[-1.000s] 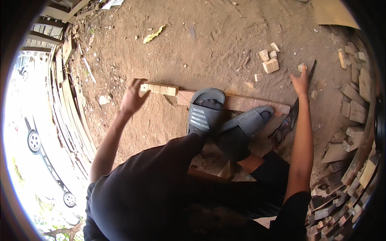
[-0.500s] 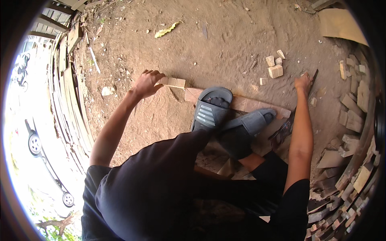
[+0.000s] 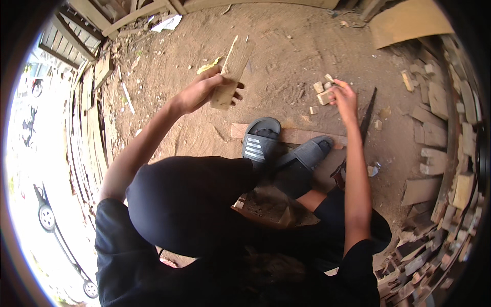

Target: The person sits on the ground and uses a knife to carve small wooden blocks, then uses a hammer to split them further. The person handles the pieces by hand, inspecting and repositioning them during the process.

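Wooden piece: gripped near lower end by closed left hand, likely for steadiness, with right hand half-curled at small blocks, hold unclear.

Harsh daylight from left, glare burning that side near white, wheel washed pale. Dirt ground bright, fairly even; dimmer shadow around sandals. Pale wood piece catches light well. Dark clothing swallows detail. Planks bend along left edge; black round rim closes corners.
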Motion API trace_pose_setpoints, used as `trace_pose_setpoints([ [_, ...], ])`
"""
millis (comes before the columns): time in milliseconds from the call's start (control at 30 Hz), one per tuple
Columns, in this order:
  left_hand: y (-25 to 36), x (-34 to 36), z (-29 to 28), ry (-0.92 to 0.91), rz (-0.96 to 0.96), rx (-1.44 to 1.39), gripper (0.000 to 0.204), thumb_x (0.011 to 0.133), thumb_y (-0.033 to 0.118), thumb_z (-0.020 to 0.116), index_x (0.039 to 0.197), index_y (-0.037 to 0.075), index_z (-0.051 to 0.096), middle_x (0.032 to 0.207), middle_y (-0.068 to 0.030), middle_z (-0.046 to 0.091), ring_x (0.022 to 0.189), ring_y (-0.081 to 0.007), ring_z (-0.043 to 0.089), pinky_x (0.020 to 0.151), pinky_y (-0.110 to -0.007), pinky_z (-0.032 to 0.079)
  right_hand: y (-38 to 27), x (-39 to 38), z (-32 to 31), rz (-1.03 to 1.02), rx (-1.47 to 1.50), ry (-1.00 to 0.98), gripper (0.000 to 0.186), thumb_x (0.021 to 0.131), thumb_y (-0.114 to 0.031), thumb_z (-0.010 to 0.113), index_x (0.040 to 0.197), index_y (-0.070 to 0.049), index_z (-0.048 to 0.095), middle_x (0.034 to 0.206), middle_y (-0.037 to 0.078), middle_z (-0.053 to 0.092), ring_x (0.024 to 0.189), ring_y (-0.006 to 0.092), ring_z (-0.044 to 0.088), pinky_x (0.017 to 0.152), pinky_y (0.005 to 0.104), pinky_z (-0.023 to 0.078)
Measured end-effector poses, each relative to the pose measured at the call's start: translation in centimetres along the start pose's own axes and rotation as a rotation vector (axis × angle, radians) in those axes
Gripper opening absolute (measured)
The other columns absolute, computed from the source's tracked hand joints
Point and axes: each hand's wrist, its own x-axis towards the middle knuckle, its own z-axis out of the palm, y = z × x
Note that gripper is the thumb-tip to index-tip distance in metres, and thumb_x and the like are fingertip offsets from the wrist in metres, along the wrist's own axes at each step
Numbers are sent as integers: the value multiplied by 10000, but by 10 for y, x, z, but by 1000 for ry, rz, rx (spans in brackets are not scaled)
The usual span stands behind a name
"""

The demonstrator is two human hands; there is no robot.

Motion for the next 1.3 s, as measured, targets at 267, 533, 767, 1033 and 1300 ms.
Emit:
trace_pose_setpoints([
  [267,109,8,122,-96,67,-190,301,832,234,554,1046,22,543,968,-101,585,941,-232,596,862,-423,486,-178,-171,43,-361,150,-217,426,850,-60,669,1256,-22,547,1048,59,608,856,87,580,659,213,489],
  [533,139,-39,233,-129,-9,-221,232,911,260,530,1042,69,535,935,-48,591,907,-190,592,861,-382,483,-209,-250,7,-637,69,-40,610,764,-20,748,1320,-39,498,1217,97,490,1002,141,532,681,232,505],
  [767,122,-50,259,-112,-117,-219,329,936,351,490,1053,47,533,947,-95,615,914,-220,600,899,-369,457,-187,-256,0,-640,146,-22,519,742,7,762,1218,-22,555,1145,97,559,927,143,583,687,248,514],
  [1033,121,-42,257,-174,-81,-296,516,981,487,381,1186,33,518,1063,-112,613,1032,-230,575,977,-400,418,-173,-250,-15,-583,283,-52,394,768,24,754,1126,-16,595,1128,75,563,899,104,590,715,228,524],
  [1300,102,-25,248,-85,-237,-370,500,1030,417,260,1129,1,518,986,-123,634,894,-239,642,862,-398,527,-178,-250,-30,-364,405,-289,410,825,79,660,1207,40,517,1107,83,573,901,105,586,790,244,502],
])
